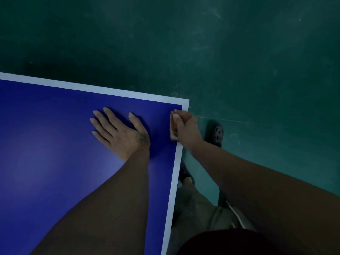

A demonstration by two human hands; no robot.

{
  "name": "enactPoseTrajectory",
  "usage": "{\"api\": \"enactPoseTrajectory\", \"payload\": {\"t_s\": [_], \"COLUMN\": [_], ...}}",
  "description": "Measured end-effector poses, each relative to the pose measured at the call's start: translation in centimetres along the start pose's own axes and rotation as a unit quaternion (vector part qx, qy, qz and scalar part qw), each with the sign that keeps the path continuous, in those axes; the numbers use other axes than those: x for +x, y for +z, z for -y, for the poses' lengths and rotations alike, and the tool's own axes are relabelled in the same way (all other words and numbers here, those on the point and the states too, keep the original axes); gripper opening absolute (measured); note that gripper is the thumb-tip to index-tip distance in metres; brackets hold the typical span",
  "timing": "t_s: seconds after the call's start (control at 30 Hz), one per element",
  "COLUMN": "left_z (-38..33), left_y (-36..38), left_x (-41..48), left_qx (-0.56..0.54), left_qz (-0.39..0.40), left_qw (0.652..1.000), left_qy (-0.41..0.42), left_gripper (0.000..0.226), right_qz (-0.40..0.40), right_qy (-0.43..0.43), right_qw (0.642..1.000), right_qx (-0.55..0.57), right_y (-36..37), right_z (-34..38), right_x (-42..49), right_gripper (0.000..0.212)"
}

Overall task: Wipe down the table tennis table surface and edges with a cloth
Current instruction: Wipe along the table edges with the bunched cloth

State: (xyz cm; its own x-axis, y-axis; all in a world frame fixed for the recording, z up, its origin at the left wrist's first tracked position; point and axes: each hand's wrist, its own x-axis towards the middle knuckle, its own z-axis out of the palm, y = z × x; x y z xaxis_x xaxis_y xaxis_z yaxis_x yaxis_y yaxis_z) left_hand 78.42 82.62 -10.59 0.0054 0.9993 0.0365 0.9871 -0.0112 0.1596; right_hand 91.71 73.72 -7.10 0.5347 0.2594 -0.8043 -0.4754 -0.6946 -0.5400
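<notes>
The blue table tennis table [55, 135] with its white border line fills the left half of the view; its far right corner lies near the middle. My left hand [121, 133] rests flat on the blue surface, fingers spread and straight. My right hand [185, 128] grips a small folded pale cloth [173, 132] against the table's right edge, just below the corner, thumb on top and fingers wrapped over the side. Most of the cloth is hidden under the hand.
A dark green floor [239, 52] surrounds the table beyond and to the right. My feet in dark perforated shoes [217, 133] stand on the floor beside the right edge, and my trouser leg [198, 208] is close to the table.
</notes>
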Motion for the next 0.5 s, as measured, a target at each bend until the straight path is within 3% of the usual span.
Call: {"api": "enactPoseTrajectory", "payload": {"t_s": [0.1,0.2,0.33,0.4,0.5], "left_z": [0.2,0.2,-2.0,-2.5,-2.6], "left_y": [0.3,0.2,0.1,0.2,0.7], "left_x": [0.1,0.0,1.0,1.4,1.4], "left_qx": [-0.003,-0.002,0.012,0.017,0.023], "left_qz": [-0.001,0.002,-0.034,-0.051,-0.059], "left_qw": [1.0,1.0,0.978,0.967,0.967], "left_qy": [-0.005,-0.014,-0.205,-0.249,-0.245], "left_gripper": [0.075,0.072,0.07,0.07,0.068], "right_qz": [-0.016,-0.045,-0.083,-0.059,0.0], "right_qy": [-0.01,-0.017,-0.048,-0.054,-0.041], "right_qw": [1.0,0.997,0.995,0.997,0.999], "right_qx": [0.012,0.054,0.013,-0.003,-0.034], "right_y": [0.0,0.4,0.7,0.0,-1.9], "right_z": [0.4,0.4,0.3,0.2,0.5], "right_x": [0.0,-0.9,-1.4,-1.1,0.6], "right_gripper": [0.035,0.056,0.063,0.065,0.063]}}
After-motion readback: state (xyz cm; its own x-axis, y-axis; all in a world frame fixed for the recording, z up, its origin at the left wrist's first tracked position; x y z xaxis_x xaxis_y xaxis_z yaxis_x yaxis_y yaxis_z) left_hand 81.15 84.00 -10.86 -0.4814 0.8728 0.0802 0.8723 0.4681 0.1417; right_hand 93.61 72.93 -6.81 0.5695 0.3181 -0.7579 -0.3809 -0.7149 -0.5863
